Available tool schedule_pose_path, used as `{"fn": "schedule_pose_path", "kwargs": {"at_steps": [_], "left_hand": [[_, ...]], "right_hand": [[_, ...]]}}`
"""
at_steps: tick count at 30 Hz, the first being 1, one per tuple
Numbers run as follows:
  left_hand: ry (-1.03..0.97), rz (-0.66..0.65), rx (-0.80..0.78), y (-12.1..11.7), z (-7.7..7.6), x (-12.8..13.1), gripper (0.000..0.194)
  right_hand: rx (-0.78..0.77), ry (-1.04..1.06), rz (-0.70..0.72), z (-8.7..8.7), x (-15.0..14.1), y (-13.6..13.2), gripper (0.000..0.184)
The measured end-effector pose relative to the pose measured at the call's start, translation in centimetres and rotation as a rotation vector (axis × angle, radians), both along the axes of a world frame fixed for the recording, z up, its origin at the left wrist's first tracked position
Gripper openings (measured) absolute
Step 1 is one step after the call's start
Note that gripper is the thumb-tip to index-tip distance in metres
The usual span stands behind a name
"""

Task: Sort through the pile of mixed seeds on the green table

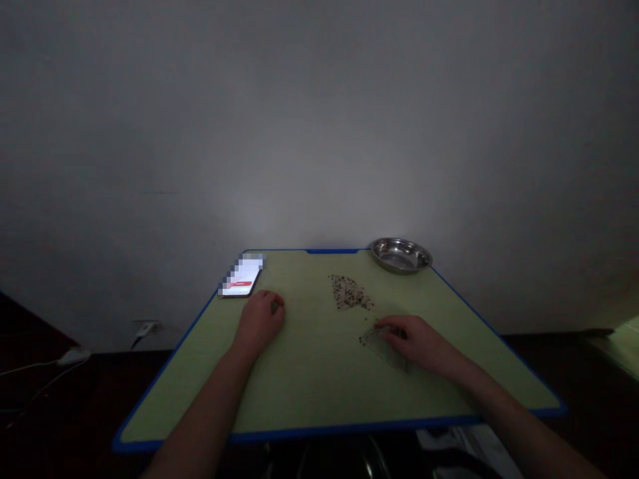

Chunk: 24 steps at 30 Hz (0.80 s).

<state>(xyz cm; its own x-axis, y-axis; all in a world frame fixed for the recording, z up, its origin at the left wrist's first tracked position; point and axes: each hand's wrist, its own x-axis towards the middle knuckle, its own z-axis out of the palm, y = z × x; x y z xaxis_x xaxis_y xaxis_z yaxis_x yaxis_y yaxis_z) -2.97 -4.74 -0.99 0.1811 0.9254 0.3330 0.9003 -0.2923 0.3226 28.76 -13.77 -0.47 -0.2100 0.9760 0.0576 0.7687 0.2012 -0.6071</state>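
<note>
My right hand [412, 340] has its thumb and fingers closed on a clear, see-through container [382, 352], which seems to lie tilted on the table; its exact shape is hard to make out in the dim light. A few small dark grains sit by its left end. Just beyond it spreads a loose patch of small dark and pale bean-like grains [349, 293]. To the left, my left hand [260, 320] rests on the tabletop with its fingers curled in. Whatever it may hold is hidden.
A shallow steel bowl [401, 255] stands at the table's far right corner. On the far left lies a phone [243, 277] with a lit screen. The green table [299, 392] has a blue edge and meets a plain wall. Cables [74, 356] hang at the lower left.
</note>
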Motion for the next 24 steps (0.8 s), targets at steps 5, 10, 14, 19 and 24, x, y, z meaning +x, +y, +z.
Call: {"fn": "schedule_pose_path", "kwargs": {"at_steps": [5,10,14,19,24], "left_hand": [[0.007,0.009,-0.006,0.0,0.0,0.0,0.019],[0.015,-0.007,-0.008,0.0,-0.1,0.0,0.019],[0.004,-0.005,-0.009,0.0,-0.1,-0.1,0.019],[-0.006,-0.013,-0.002,0.1,-0.1,-0.1,0.02],[-0.003,-0.005,-0.002,0.1,-0.2,-0.1,0.02]], "right_hand": [[0.013,-0.005,-0.021,-0.1,0.5,-0.2,0.032],[-0.014,0.006,-0.009,-0.3,0.5,-0.8,0.031],[-0.019,-0.001,-0.018,-0.1,-0.3,-1.1,0.031],[-0.003,-0.006,-0.016,0.1,-0.2,-1.0,0.031],[-0.012,-0.004,-0.025,0.1,-0.1,-1.1,0.032]]}}
